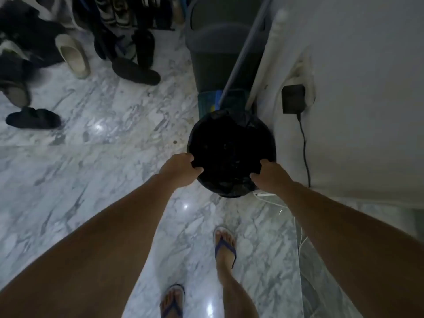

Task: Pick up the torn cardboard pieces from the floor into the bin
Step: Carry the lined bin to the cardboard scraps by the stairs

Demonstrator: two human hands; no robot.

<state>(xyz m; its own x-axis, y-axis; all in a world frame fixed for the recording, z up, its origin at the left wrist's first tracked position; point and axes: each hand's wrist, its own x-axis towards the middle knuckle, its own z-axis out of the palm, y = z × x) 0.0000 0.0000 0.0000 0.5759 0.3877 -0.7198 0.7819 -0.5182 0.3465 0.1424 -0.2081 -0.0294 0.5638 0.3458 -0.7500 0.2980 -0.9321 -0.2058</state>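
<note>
A round bin (231, 138) lined with a black bag stands on the marble floor beside a white wall. My left hand (181, 168) grips the bin's near left rim, fingers curled over the edge. On the near right rim, my right hand (270, 177) holds on the same way. The inside of the bin is too dark to make out. No torn cardboard pieces show on the floor in this view.
A tall grey container (220, 42) and a mop handle (243, 49) stand behind the bin. Shoes and slippers (73, 56) lie scattered at the upper left. A black adapter (293, 99) with its cable hangs on the wall. My feet in blue flip-flops (224, 246) are below.
</note>
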